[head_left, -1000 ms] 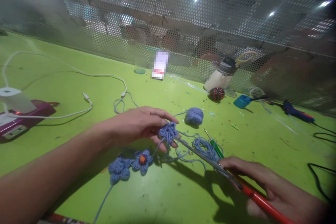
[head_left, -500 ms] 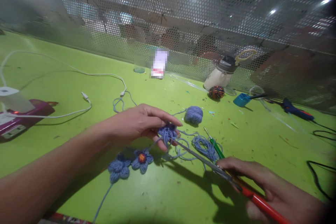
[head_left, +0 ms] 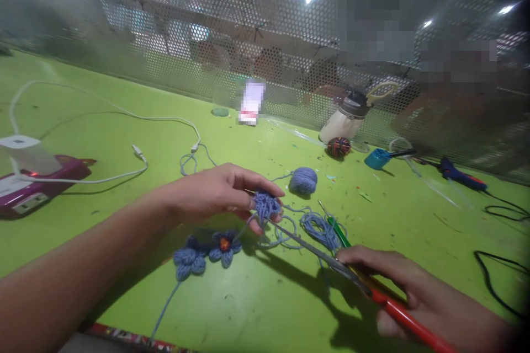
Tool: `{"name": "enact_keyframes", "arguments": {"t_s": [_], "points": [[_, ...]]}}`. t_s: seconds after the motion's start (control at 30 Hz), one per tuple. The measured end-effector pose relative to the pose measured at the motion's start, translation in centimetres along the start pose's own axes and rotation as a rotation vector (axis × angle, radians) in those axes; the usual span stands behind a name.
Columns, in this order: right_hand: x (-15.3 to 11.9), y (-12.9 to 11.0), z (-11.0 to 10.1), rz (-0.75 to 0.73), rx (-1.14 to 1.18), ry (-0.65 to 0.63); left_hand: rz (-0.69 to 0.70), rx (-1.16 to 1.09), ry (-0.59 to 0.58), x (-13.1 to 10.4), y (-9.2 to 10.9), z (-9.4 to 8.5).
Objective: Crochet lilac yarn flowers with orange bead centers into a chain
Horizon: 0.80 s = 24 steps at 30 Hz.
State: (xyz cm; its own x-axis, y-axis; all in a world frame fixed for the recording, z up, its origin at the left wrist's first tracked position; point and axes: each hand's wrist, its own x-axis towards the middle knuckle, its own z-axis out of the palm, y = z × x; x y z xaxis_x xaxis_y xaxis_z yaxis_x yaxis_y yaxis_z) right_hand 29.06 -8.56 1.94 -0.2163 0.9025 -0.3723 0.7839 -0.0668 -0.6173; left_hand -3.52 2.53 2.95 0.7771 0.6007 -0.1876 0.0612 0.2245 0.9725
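Observation:
My left hand (head_left: 226, 193) pinches a blue-purple crocheted flower (head_left: 266, 205) between thumb and fingers. In my right hand (head_left: 393, 281) is a pair of red-handled scissors (head_left: 318, 253), with the long grey blades angled left and their tip at the flower's lower edge. A strand joins the held flower to a crocheted flower with an orange centre (head_left: 224, 244). Beside that lies another blue flower (head_left: 189, 258), its yarn tail running toward the near edge. Loose blue yarn loops (head_left: 321, 229) lie under the scissors, next to a green-handled crochet hook (head_left: 337, 230).
Behind the hands sits a blue yarn ball (head_left: 303, 181). Farther back are a phone (head_left: 252, 102), a bottle (head_left: 343, 118), a multicoloured ball (head_left: 338, 146), a blue tape roll (head_left: 377, 158) and a glue gun (head_left: 461, 175). A purple power strip (head_left: 62, 174) with white cables lies left; a perforated screen (head_left: 256, 38) stands behind.
The view has shifted slightly. The left fingers have turned the flower a little, and the scissors' tip has moved slightly left along its lower edge. Both hands keep their hold.

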Motion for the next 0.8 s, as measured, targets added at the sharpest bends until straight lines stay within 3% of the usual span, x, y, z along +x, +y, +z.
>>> {"name": "enact_keyframes", "arguments": {"t_s": [0.23,0.57,0.8], "points": [[0.5,-1.0,-0.1,-0.065,-0.027,-0.019,0.008,0.175,0.022,-0.3,0.7,-0.2],[0.5,-0.7,-0.3,-0.148,-0.172,0.058,0.083,0.263,0.214,-0.4,1.2,-0.1],[0.8,-3.1,-0.4,-0.246,-0.326,0.037,0.119,0.311,0.18,-0.4,1.0,-0.4]]}}
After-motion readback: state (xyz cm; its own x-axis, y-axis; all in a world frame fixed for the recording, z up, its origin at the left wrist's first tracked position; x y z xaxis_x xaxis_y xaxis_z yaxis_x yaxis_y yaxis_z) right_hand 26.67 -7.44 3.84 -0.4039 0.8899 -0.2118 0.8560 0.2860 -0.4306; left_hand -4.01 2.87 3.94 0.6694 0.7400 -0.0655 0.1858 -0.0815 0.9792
